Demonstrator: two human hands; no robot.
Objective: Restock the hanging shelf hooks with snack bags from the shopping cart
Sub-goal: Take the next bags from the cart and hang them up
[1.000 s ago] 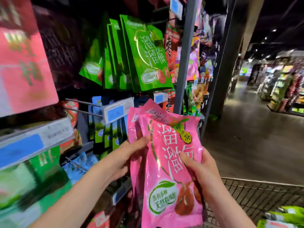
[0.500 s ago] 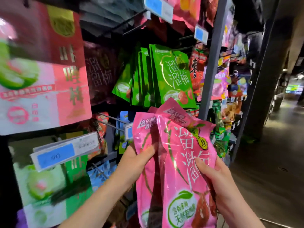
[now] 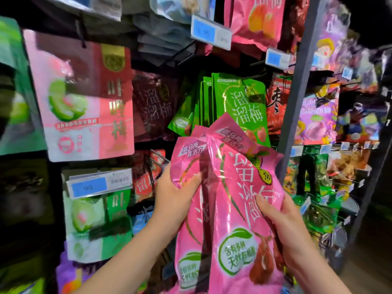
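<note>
Dark-backed rack: fills the view from the far left to the grey post at right. Bags hang on it in rows. More packets hang to the right of the post; they are blurred.

Pink-and-red bag: the largest item in view. It hangs at upper left, near the camera, and carries a green fruit picture. Its print is blurred.

Pink bags: the task item. At least two are held upright at centre-right, near the camera, in front of the rack and on no hook. The front bag sits to the right and overlaps the rear bag on the left. Their top edges cover the lower part of the green bags.

Green bags: several hang together at centre, just left of the post. A maroon bag hangs just left of them.

Right hand: grips the right edge of the front pink bag at mid-height. The thumb lies on the printed face; the fingers are behind the bag, out of view.

Left hand: grips the rear pink bag near its upper left. The thumb presses the face and the foil is creased under it.

Price tags: one at left, below the pink-and-red bag; two at upper centre.

Wire hook: shows just left of the rear pink bag's top, above the left hand.
</note>
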